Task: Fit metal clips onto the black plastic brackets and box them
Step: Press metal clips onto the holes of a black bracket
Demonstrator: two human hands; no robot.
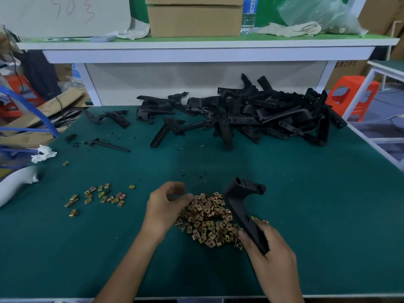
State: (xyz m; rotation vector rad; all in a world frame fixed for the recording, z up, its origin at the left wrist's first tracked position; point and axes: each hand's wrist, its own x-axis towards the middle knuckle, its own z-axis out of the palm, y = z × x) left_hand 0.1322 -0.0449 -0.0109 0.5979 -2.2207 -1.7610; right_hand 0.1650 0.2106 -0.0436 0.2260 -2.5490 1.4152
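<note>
view: head, single, wide-angle | from: above the near edge of the surface [306, 215] | facing: forward and down | range: left hand [164, 208] and right hand [271, 259] close at bottom, shelf [196, 43] far at top

Near the front of the table [306, 193], a dense heap of small brass-coloured metal clips [207, 219]. Left of it, a loose scatter of clips [100, 196], mostly flat. Above the heap, one curved black plastic bracket [238, 202], forked end up, lower end gripped in the right hand [271, 254]. Farther back, a tangled pile of black brackets [262, 114].
</note>
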